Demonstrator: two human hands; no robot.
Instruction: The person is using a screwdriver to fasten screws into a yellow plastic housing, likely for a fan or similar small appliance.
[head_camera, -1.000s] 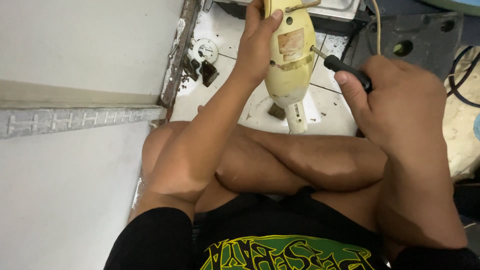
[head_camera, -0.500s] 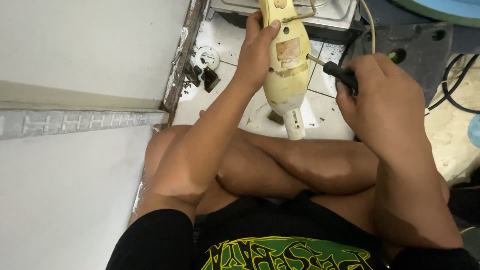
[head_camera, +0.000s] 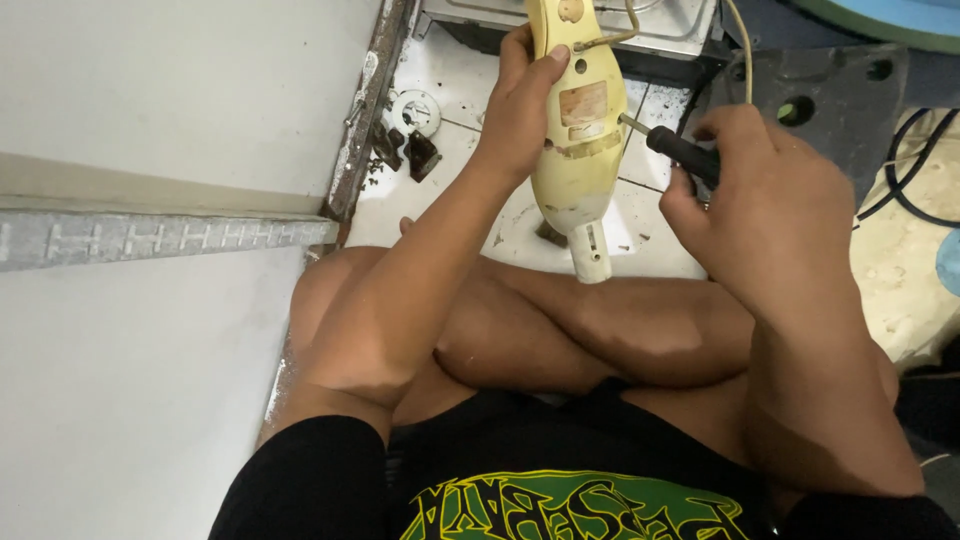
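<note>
left hand (head_camera: 525, 110): I've got it wrapped tight around the yellow tool body (head_camera: 580, 140), held up over my crossed legs
right hand (head_camera: 770, 200): closed on the black-handled screwdriver (head_camera: 680, 152), tip at the casing's side
tip: I'd keep the driver square to the screw, push in, turn slow

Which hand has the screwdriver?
The right hand grips the black-handled screwdriver; the left hand only holds the yellow appliance.

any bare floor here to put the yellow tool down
Bare tile shows between the crossed legs and the grey metal box, under the yellow tool. Crowded left of it: white round part and dark bits by the wall. Cables lie right.
</note>
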